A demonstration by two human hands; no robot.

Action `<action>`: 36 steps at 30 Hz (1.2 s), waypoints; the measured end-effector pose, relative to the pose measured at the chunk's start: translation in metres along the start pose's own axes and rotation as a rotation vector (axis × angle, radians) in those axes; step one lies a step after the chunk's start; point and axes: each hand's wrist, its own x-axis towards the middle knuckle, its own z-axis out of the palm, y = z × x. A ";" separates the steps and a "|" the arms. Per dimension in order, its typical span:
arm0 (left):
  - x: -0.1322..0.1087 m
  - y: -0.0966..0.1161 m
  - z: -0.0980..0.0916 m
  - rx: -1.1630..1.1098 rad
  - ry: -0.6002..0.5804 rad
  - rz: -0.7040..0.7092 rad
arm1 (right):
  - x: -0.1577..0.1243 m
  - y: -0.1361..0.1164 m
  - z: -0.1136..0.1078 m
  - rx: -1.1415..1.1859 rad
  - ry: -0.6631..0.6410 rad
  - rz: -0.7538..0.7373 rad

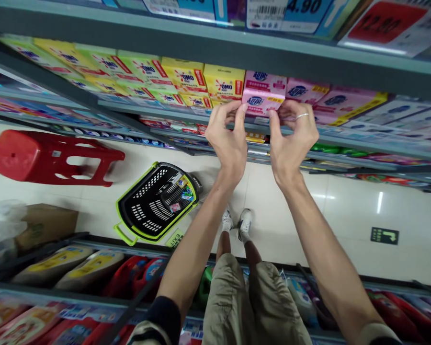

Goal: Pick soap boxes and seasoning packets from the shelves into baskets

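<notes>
A pink soap box (262, 101) sits at the front of the shelf, with another pink box (265, 81) directly behind or above it. My left hand (230, 136) has its thumb and curled fingers at the box's left edge. At the right edge, my right hand (292, 139), with a ring on one finger, pinches it with the thumb in front. The fingertips behind the box are partly hidden. Yellow and green OMO boxes (224, 84) stand in stacks to the left. More pink boxes (305, 91) line the shelf on the right.
An upper shelf edge (215, 40) with price tags runs close above the boxes. On the floor stand a black shopping basket (143, 211) with a few packets and a red plastic stool (39, 155). Behind me, a lower shelf holds bottles (89, 270). A cardboard box (50, 223) lies at left.
</notes>
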 end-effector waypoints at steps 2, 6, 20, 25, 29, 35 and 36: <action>0.001 -0.003 0.002 -0.001 -0.022 -0.063 | 0.002 0.000 -0.001 -0.078 -0.058 0.111; 0.005 -0.002 0.004 0.004 -0.034 -0.119 | 0.006 0.003 -0.002 -0.144 -0.166 0.221; 0.022 -0.032 0.002 0.127 -0.161 -0.078 | 0.018 0.016 0.008 -0.253 -0.194 0.114; 0.000 -0.015 0.001 0.077 -0.120 -0.214 | 0.009 0.007 -0.005 -0.183 -0.140 0.029; -0.029 -0.004 0.009 -0.112 -0.087 -0.475 | 0.004 -0.008 -0.026 -0.116 -0.224 -0.033; -0.053 0.014 0.012 -0.248 -0.080 -0.516 | 0.004 0.006 -0.068 -0.195 -0.266 -0.045; -0.056 0.016 0.012 -0.259 -0.091 -0.515 | 0.005 0.012 -0.073 -0.222 -0.253 -0.053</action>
